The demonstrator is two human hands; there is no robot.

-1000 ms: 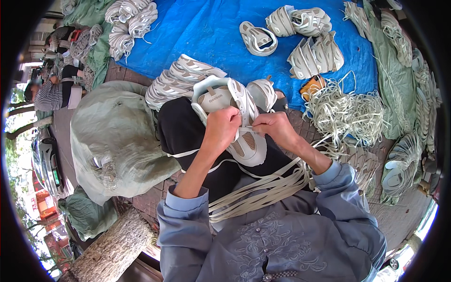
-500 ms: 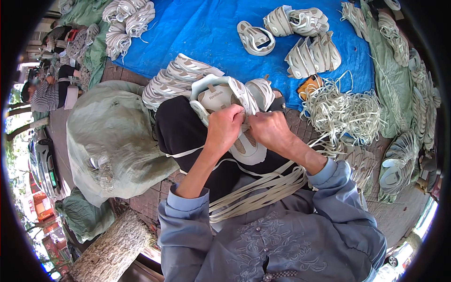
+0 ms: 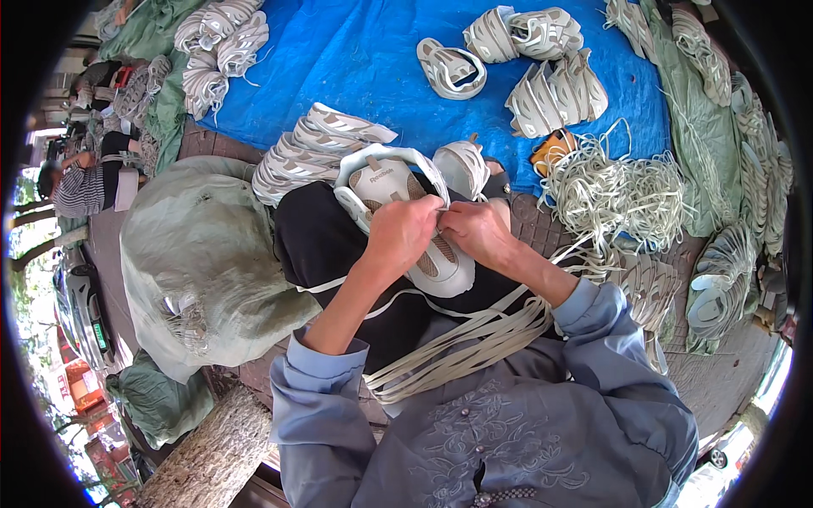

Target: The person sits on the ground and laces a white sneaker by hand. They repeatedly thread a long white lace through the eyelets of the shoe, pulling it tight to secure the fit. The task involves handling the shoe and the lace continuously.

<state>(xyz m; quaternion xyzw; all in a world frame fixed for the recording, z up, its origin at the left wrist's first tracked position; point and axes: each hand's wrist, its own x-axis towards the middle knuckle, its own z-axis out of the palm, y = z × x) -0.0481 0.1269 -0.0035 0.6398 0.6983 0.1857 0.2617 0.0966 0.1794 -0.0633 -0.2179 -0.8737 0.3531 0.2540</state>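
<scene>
A white and tan shoe upper [image 3: 383, 179] rests on my lap over dark trousers, its toe pointing toward me. My left hand [image 3: 401, 233] is closed in a pinch on the upper's lacing edge. Close beside it, my right hand [image 3: 479, 230] pinches at the same edge; the fingertips nearly meet, and whatever thin piece lies between them is hidden. A bundle of cream shoelaces [image 3: 474, 347] lies across my lap below the hands. Another laced upper [image 3: 461, 165] stands just beyond my right hand.
Stacked uppers [image 3: 318, 148] lie beyond my left knee, and more [image 3: 555, 97] on the blue tarp [image 3: 339, 51]. A tangled lace pile [image 3: 618, 190] sits at right. A covered sack [image 3: 212, 254] stands left, above a stone slab [image 3: 212, 449]. Another person [image 3: 80, 186] sits far left.
My right hand has drawn in closer to my left at the lacing edge. The upper has tilted a little, and the whole view has shifted slightly.
</scene>
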